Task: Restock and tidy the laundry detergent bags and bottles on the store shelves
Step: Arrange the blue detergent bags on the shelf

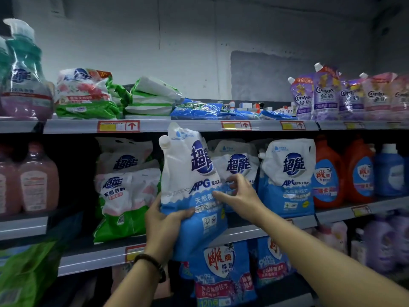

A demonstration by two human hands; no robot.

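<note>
White-blue pouch (188, 178) gripped low by left hand (163, 224), right hand (241, 198) curled round its edge; matching pouches (290, 173) behind, grey shelf (254, 232)

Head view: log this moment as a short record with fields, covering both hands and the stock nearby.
held item: blue-and-white spout pouch, upright, in front of the middle shelf
left hand: grips the pouch's lower left side
right hand: pinches its right edge
middle shelf: matching pouches to the right, then orange bottles
top shelf: purple pouches standing at right, green bags lying at left
</note>
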